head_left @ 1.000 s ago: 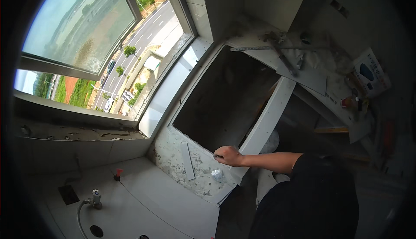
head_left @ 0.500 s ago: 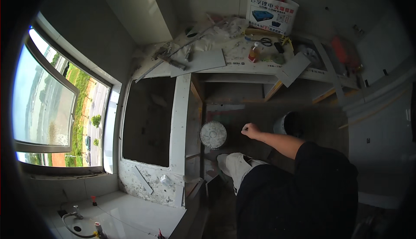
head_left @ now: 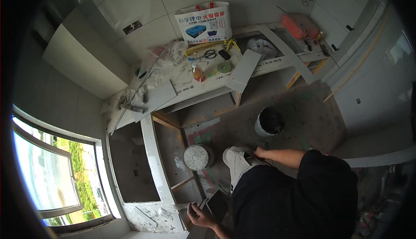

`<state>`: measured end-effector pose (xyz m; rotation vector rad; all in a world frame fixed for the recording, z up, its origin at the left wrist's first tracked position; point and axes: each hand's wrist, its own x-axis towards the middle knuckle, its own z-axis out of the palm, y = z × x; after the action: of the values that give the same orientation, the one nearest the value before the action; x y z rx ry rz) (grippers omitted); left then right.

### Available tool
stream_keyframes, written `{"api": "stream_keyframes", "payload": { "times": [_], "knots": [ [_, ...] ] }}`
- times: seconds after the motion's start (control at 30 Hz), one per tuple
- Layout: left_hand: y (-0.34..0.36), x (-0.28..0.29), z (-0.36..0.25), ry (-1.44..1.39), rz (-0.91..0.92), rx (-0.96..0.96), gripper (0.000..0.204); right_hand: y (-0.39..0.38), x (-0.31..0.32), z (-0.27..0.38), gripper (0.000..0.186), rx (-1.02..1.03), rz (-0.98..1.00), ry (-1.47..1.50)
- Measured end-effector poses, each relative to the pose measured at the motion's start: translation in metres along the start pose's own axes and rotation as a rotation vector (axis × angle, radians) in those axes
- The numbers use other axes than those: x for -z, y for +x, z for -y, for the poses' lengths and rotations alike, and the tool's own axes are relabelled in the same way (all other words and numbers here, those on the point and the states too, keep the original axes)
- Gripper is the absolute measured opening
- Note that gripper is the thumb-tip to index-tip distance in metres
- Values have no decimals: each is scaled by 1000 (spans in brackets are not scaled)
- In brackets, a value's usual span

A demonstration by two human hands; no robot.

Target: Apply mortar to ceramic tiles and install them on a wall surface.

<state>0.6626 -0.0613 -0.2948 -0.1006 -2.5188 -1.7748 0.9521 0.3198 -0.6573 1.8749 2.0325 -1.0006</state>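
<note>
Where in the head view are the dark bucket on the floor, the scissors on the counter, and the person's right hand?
Dark bucket (head_left: 269, 122): head view, on its dark inside.
Scissors (head_left: 208, 55): head view, on the handles.
Right hand (head_left: 260, 152): head view, on the back of the hand.

The left hand (head_left: 200, 215), low in the frame, gripped a small dark object too small to make out, and its forearm was cut off by the bottom edge. The right hand (head_left: 260, 152), at centre, rested by the pale shoe (head_left: 236, 165), its fingers partly hidden behind the dark-clothed body (head_left: 294, 200). The small tools on the cluttered white countertop (head_left: 186, 87), upper centre, were too small to identify.
</note>
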Motion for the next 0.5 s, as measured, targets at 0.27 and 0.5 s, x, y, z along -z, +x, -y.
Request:
{"api": "stream_keyframes", "payload": {
  "times": [0.27, 0.5],
  "knots": [
    [27, -163, -10, -16, 331, -28, 27, 41, 235, 93, 34, 66, 127, 618],
    [23, -460, -116, 114, 1070, -109, 38, 159, 281, 18, 32, -76, 108, 323]
  ]
}}
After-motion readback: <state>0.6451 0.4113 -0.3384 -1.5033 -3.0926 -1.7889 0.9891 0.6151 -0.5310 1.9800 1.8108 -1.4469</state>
